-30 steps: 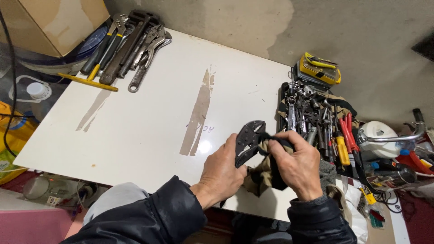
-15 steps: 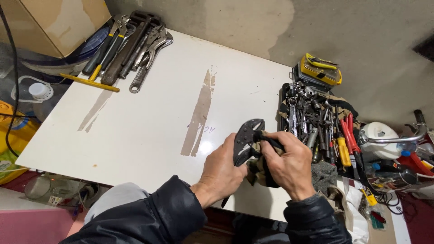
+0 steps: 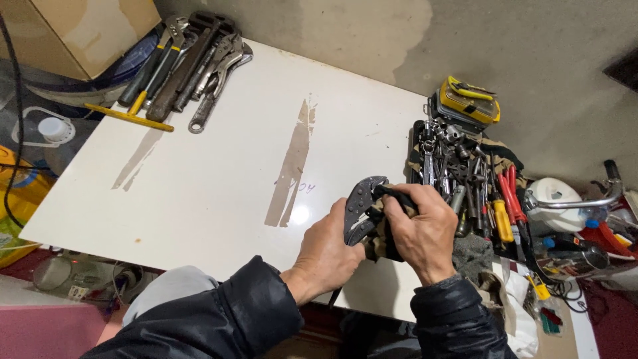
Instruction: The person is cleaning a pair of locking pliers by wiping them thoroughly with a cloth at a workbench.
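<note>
left hand (image 3: 327, 251) grips pliers (image 3: 360, 203) | right hand (image 3: 420, 229) clutches rag (image 3: 380, 238) against pliers

Dark grey pliers (image 3: 362, 203), camouflage-patterned rag (image 3: 380, 236), white board (image 3: 219, 173), red-handled screwdrivers (image 3: 510, 193).

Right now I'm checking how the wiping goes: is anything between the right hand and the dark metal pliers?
Yes. A crumpled olive-and-black cloth lies between the right hand and the dark metal locking pliers; the fingers press it onto the pliers' head. The left hand holds the pliers bare, nothing between.
</note>
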